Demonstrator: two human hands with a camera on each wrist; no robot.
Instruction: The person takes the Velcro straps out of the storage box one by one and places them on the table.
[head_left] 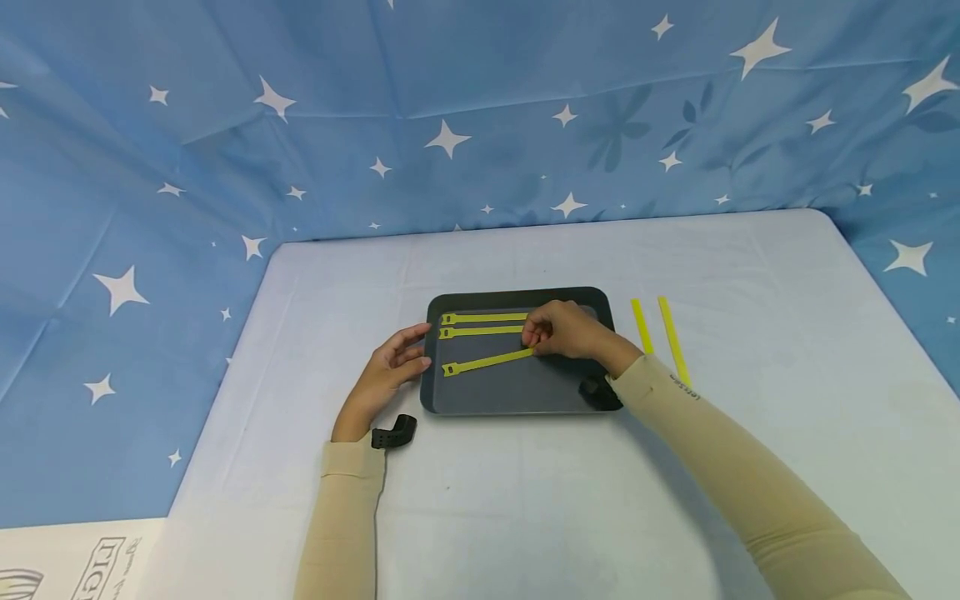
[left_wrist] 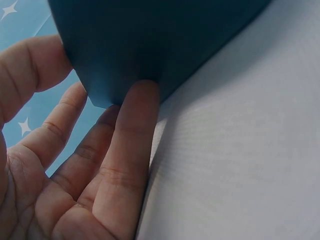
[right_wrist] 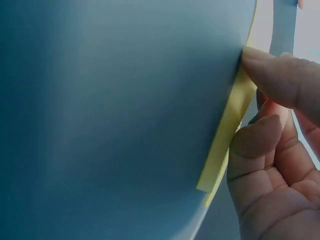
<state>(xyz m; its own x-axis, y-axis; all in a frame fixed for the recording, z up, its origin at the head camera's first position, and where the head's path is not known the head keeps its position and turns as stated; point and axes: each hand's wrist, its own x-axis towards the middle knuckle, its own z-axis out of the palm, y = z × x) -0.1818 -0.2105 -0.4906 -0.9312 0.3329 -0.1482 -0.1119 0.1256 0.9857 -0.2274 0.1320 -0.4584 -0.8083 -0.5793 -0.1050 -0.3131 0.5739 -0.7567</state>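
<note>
A dark grey tray (head_left: 480, 400) lies on the table with three yellow hook-and-loop cable ties in it, their slotted heads to the left. Two ties lie close together near the far side. The nearer, slanted cable tie (head_left: 487, 362) runs up to my right hand (head_left: 566, 331), whose thumb and fingertips pinch it toward its plain end. In the right wrist view this tie's end (right_wrist: 212, 170) sticks out past the fingers. My left hand (head_left: 390, 371) touches the tray's left side, with fairly straight thumb and fingers (left_wrist: 132, 135) against its outer wall.
Right of the tray, two more yellow strips (head_left: 671, 333) lie on the white tablecloth (head_left: 525, 500), partly behind the right forearm. A blue star-patterned cloth (head_left: 480, 108) hangs behind the table. Both wrists carry black devices (head_left: 394, 432). A printed cloth (head_left: 67, 567) shows at lower left.
</note>
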